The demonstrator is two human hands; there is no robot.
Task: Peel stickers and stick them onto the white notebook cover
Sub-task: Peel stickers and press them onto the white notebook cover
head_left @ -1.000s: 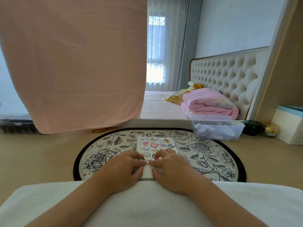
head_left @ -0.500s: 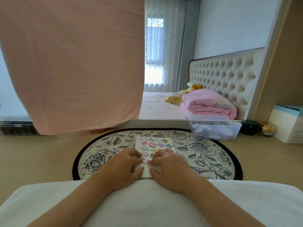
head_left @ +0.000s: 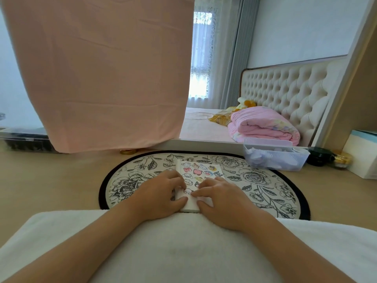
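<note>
A white notebook [head_left: 201,172] lies on a floral mat [head_left: 255,178], its cover carrying several cartoon stickers. One small pink-and-white sticker [head_left: 187,191] lies flat on the near part of the cover. My left hand [head_left: 161,195] rests on the notebook's left edge, fingers on the cover beside that sticker and thumb on the near corner. My right hand [head_left: 220,199] lies on the right part of the cover, its index fingertip pressing right next to the sticker. Both hands hide the near half of the cover.
A white towel [head_left: 183,248] covers my lap under both forearms. A clear plastic bin [head_left: 275,160] with paper scraps stands at the mat's far right, then dark jars [head_left: 319,159] and a white box [head_left: 362,154]. A pink cloth [head_left: 102,74] hangs at the left.
My fingertips have drawn slightly apart, baring the small sticker flat on the cover. Both hands stay on the notebook; the view has shifted a little.
</note>
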